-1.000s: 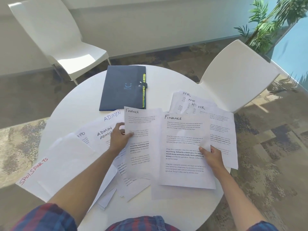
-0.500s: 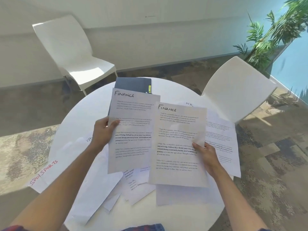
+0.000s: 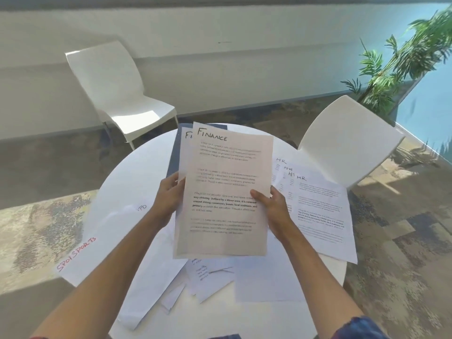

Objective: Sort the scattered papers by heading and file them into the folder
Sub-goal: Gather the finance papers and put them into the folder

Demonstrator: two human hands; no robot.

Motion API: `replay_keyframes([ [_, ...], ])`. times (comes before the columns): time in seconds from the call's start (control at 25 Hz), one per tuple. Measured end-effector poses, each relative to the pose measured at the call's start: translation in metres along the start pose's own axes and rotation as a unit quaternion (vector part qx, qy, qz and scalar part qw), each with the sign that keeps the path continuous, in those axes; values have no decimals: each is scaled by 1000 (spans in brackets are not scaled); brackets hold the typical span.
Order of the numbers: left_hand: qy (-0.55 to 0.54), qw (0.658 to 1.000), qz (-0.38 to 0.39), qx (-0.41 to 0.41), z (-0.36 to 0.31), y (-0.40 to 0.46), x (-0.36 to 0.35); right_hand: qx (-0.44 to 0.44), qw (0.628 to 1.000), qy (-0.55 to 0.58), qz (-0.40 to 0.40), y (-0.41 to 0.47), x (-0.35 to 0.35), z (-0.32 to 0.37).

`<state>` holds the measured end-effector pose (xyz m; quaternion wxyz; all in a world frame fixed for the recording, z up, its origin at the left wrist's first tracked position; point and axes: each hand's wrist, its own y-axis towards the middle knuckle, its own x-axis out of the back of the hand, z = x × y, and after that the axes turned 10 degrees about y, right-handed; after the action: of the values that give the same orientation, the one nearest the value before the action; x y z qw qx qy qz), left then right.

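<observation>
View: head camera, the only one supplied.
Left hand: grips the left edge of the rear Finance sheet, thumb over the front of the paper.
Right hand: grips the right edge of the front Finance sheet, thumb pressed on the printed face.
Change: a moment ago the two sheets were held side by side, barely overlapping; now they are drawn together, front over rear, lifted above the table. Only "Fi" of the rear heading shows.
Meaning: in my judgement the Finance pair is collated but not squared; the edges are offset.
Folder: dark blue, at the far side of the table, mostly hidden behind the held sheets. Nothing visibly filed yet.
HR pile: fanned at the right, headings staggered.
Sports sheets: at the left rim, overhanging the edge.
Loose sheets: beneath the held pair, headings hidden.
</observation>
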<state>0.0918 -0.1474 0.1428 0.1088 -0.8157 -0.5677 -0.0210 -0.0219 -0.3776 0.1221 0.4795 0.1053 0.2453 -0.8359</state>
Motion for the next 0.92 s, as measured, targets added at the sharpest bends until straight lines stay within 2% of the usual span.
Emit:
replay_keyframes([
  [0.2,-90,989,70,96,21,-16,-19,37,996,-74,-19,-23,9,-13],
  [0.32,-50,990,62,118,34,-27,-29,53,993,-99,-27,-42,16,-21],
  [0.52,-69,993,45,89,36,-48,-38,76,990,-112,-33,-65,26,-28],
  [0.76,-15,996,68,51,55,-79,-40,74,989,-120,-44,-83,35,-41],
  [0.92,-18,996,82,36,59,-84,-37,81,992,-89,-28,-88,38,-41],
])
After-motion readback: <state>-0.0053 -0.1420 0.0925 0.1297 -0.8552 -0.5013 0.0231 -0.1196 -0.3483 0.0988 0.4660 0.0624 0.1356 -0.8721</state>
